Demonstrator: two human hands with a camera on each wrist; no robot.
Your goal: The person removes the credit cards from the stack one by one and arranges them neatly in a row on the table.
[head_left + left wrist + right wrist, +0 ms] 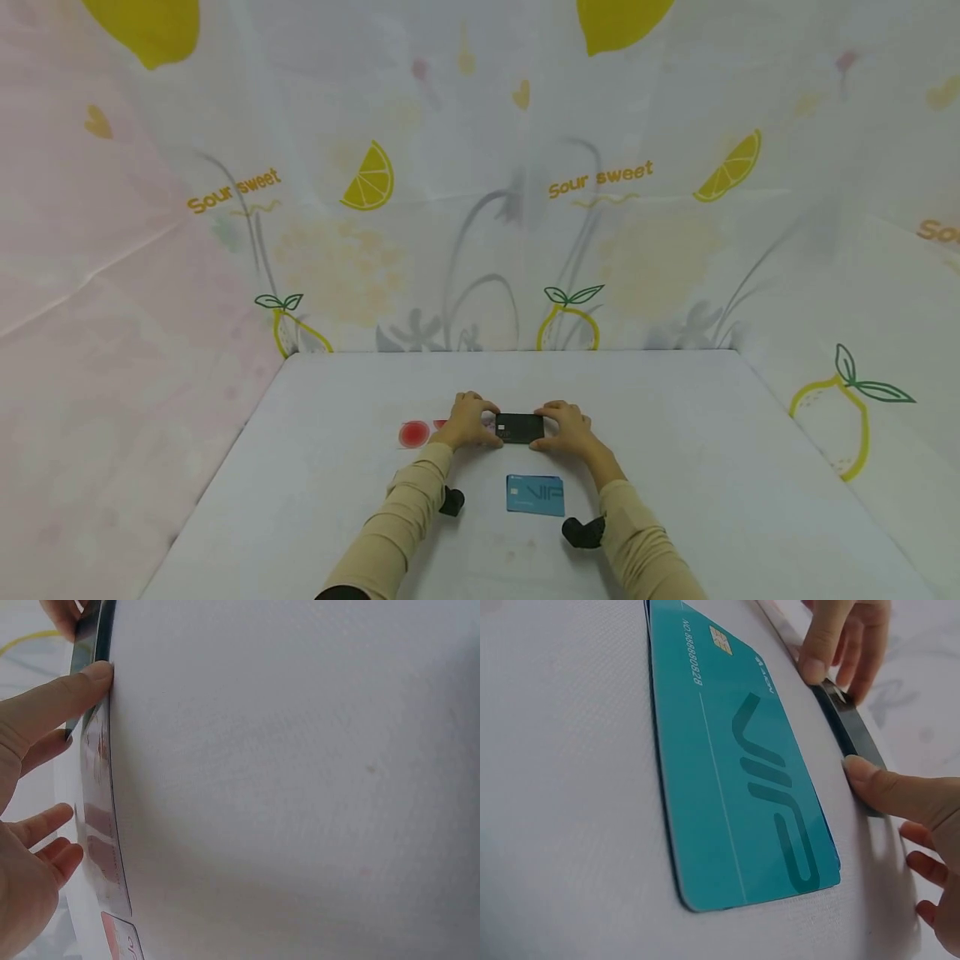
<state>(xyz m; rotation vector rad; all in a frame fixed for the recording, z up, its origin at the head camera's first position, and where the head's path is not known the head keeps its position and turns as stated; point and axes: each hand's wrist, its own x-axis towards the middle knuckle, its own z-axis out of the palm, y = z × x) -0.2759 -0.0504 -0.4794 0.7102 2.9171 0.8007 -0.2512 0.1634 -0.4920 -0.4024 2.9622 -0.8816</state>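
Note:
A black card (520,428), chip at its left, lies toward the far middle of the white table; the right wrist view shows it as a thick dark edge, perhaps several cards stacked. My left hand (467,421) pinches its left end between thumb and fingers. At the opposite end, my right hand (568,429) grips it the same way. Nearer to me, between my forearms, sits a stack of blue cards (535,495) printed "VIP" (735,772). Cards with red prints (414,434) lie left of the black one, partly covered by my left hand.
The white table (247,500) runs back to a cloth wall with lemon prints (480,208). Black wrist-worn devices (583,533) stick out from both sleeves close to the blue stack. Along the left wrist view, the red-print cards (105,862) line up with the dark card.

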